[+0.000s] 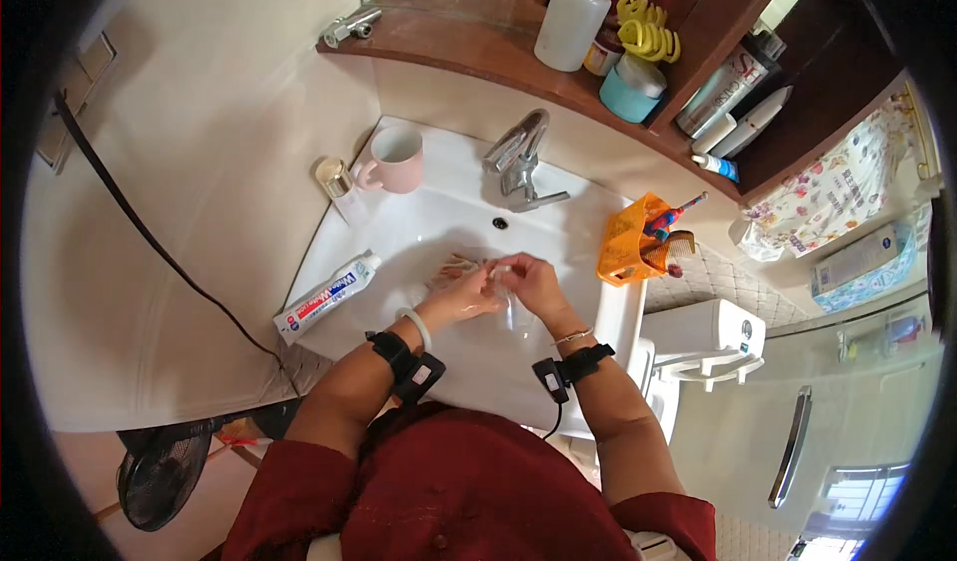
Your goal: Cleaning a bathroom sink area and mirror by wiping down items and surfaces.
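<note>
My left hand (467, 297) and my right hand (531, 280) meet over the white washbasin (441, 370). Between them is a small clear object (510, 313), perhaps plastic; its shape is hard to make out. The fingers of my right hand pinch it from above, while those of my left are bent close against it and partly hidden. Just beyond my left hand, a crumpled pinkish-brown item (452, 268), possibly a cloth, lies in the basin. A chrome faucet (519, 157) stands at the back, above the overflow hole (500, 224).
On the left rim are a toothpaste tube (327, 298), a pink mug (395, 163) and a gold-capped bottle (338, 187). An orange basket (624, 239) holding a comb and toothbrush sits at right. A wooden shelf (463, 63) with toiletries overhangs the back. A black cable (168, 250) hangs left.
</note>
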{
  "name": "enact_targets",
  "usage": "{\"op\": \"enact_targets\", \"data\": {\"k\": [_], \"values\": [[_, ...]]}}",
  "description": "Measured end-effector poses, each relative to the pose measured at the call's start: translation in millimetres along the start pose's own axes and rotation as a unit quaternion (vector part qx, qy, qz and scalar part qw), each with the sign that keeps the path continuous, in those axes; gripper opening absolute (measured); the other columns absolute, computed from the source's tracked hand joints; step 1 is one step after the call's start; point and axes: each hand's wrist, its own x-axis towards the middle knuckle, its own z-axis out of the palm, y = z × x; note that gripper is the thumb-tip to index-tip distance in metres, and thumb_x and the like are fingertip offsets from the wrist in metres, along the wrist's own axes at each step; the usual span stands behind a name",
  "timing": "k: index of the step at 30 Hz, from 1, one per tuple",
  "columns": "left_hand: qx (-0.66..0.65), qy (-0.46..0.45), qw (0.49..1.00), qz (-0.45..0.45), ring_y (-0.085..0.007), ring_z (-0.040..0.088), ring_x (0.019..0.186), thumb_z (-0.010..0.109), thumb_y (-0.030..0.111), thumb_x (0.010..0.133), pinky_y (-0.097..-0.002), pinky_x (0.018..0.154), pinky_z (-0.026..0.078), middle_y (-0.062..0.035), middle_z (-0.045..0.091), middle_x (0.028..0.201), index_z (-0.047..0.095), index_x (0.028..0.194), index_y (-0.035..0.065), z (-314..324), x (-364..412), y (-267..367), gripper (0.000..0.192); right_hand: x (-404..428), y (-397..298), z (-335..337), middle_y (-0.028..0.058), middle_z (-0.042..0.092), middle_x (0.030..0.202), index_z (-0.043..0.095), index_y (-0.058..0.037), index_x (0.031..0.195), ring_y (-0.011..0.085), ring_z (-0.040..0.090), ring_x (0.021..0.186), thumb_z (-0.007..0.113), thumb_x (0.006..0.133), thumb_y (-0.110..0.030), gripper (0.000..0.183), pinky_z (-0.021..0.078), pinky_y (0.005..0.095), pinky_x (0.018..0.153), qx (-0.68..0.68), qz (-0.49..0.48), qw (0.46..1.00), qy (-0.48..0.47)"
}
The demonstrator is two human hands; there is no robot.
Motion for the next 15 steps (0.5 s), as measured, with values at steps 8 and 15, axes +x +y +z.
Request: {"op": "enact_targets", "data": {"k": [8, 15], "values": [[-0.240, 0.120, 0.961, -0.070, -0.0163, 0.059, 0.075, 0.051, 0.026, 0.092, -0.0342, 0.065, 0.054, -0.0063, 0.057, 0.087, 0.046, 0.113, 0.0063, -22.1, -29.1, 35.3, 0.029, 43.3, 59.8, 22.2, 0.0169, 0.062, 0.086, 0.058, -0.0042, 0.106, 0.0285, 0.062, 0.077, 0.058, 0.083, -0.023, 0.030, 0.0508, 0.0382, 0.068, -0.106, -0.041, 0.988, 0.109], [-0.275, 0.222, 0.935, -0.021, -0.0172, 0.058, 0.078, 0.052, 0.032, 0.091, -0.0348, 0.064, 0.052, -0.0062, 0.058, 0.091, 0.049, 0.112, 0.0074, -56.3, -35.9, 19.4, 0.033, 40.2, 97.6, 51.8, 0.0151, 0.064, 0.094, 0.063, -0.0056, 0.099, 0.0281, 0.063, 0.084, 0.069, 0.065, -0.018, 0.037, 0.0495, 0.0366, 0.077, -0.285, 0.024, 0.945, -0.159]]}}
